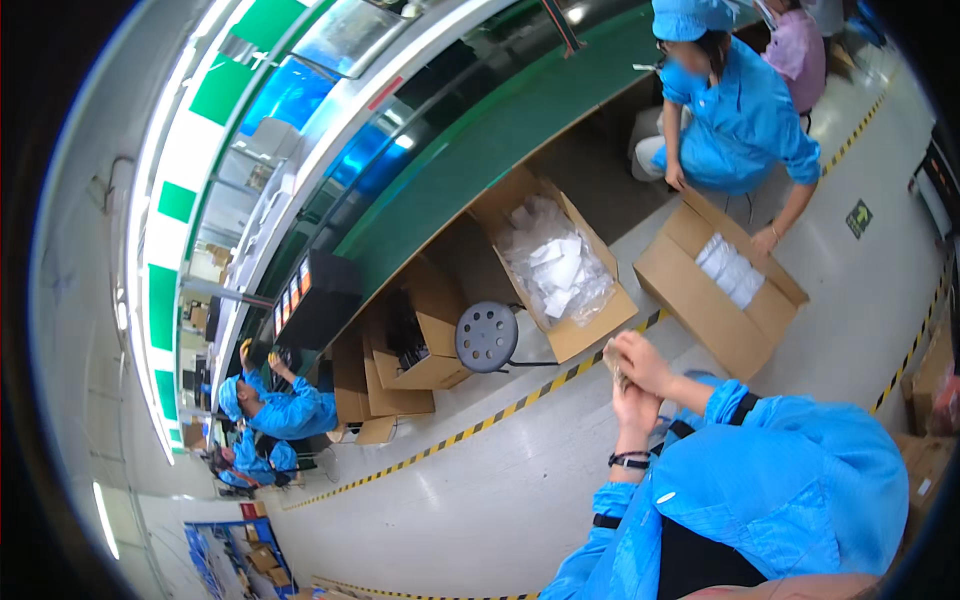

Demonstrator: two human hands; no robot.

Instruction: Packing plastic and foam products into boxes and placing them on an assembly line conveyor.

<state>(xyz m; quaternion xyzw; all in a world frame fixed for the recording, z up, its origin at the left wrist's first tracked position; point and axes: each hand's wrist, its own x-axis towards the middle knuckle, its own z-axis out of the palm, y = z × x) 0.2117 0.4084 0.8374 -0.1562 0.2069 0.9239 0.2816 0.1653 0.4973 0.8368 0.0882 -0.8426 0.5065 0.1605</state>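
My two hands meet in front of my blue sleeves, right of the picture's middle. A small tan, flat-looking item [613,358] shows at their fingertips, its kind too small to make out. My right hand [643,362] lies over it with bent fingers. Just below, my left hand [632,405] is closed up against the right one, and its fingers are partly hidden; dark bands circle that wrist. An open cardboard box [690,275] with white wrapped contents stands on the floor beyond my hands. A co-worker in blue [740,130] holds its flaps.
Another open carton [580,345] is filled with clear plastic and white pieces. A round grey stool [487,337] stands beside it, near more cartons [440,365]. Behind runs a long green bench [480,150]. Yellow-black tape [500,415] marks the floor. Other workers [290,410] sit at the left.
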